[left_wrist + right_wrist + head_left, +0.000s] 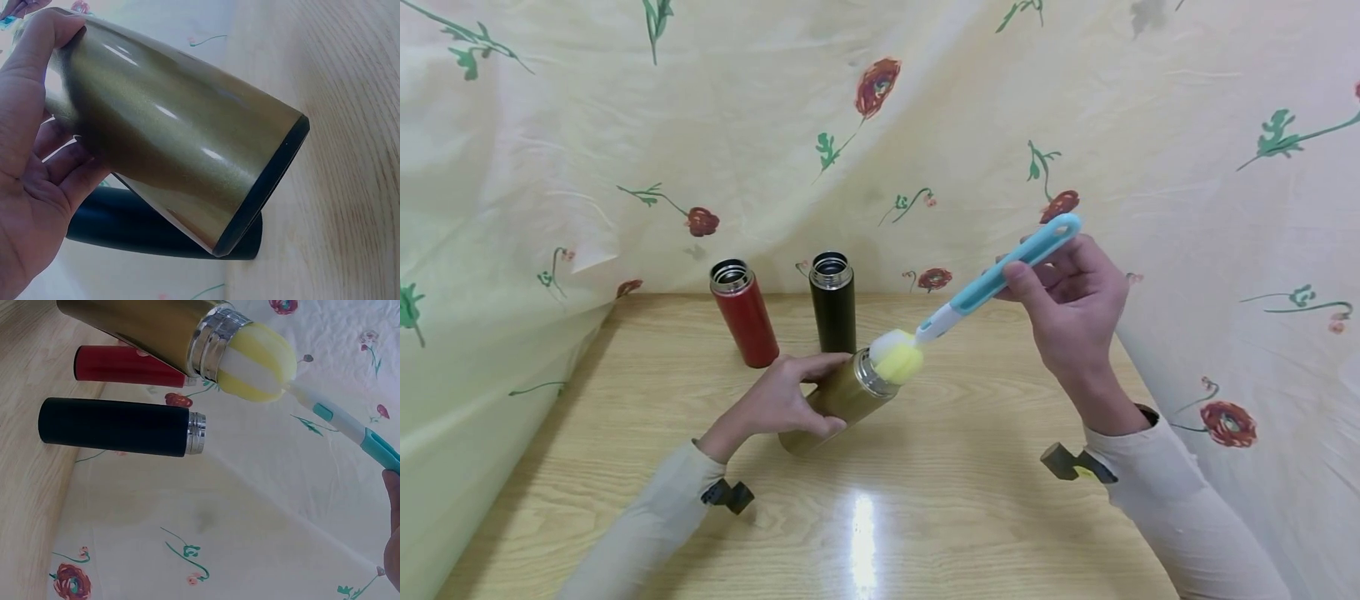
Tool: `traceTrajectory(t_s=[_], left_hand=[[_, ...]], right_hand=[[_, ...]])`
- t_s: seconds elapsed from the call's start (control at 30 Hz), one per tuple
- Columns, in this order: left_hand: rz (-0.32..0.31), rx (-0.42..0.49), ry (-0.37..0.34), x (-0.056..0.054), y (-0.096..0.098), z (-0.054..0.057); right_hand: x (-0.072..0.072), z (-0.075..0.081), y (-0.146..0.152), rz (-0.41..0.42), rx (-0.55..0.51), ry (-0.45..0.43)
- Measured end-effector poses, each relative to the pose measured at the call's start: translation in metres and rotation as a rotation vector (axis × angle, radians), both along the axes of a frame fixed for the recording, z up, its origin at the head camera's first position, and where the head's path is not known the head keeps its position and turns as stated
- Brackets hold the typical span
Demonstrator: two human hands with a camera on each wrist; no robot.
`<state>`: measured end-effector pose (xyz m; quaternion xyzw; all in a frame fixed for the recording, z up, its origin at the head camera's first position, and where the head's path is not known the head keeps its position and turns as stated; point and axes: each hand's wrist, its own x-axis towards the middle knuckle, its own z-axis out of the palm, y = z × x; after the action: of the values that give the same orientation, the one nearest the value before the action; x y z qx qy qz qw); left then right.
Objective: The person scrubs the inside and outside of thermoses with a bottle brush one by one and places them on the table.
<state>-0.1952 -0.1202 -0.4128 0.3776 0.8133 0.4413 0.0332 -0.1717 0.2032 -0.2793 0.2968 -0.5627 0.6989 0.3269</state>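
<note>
My left hand [790, 396] grips a gold thermos bottle [181, 125] round its body, tilted with its steel mouth toward the right. In my right hand [1075, 304] is a bottle brush [1000, 279], its light blue handle pinched between thumb and fingers. The yellow and white sponge head [259, 365] sits at the mouth of the gold bottle, partly inside the rim, with most of it bulging out. Behind the left hand stand a red thermos bottle [747, 321] and a black thermos bottle [835, 308], both upright and without lids.
All this is over a light wood table [970, 500]. A cream curtain [760, 108] printed with red flowers hangs along the back and both sides. Each forearm wears a small dark camera, as on the right wrist [1078, 464].
</note>
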Motion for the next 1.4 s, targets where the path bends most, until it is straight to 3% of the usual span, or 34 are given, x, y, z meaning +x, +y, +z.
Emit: traceTrajectory(t_s=[0.17,0.83,1.17,1.4], left_hand=[[0.008,0.002,-0.018,0.000,-0.001,0.000],[0.013,-0.016,-0.052,0.002,-0.003,0.001],[-0.001,0.001,-0.057,0.002,-0.002,0.002],[0.005,-0.010,-0.061,0.002,-0.002,0.001]], right_hand=[[0.000,-0.004,-0.002,-0.023,0.010,-0.001],[0.001,-0.007,-0.003,0.063,0.019,-0.001],[0.001,-0.009,-0.007,-0.012,0.022,-0.030],[0.002,-0.014,-0.007,0.005,0.044,-0.022]])
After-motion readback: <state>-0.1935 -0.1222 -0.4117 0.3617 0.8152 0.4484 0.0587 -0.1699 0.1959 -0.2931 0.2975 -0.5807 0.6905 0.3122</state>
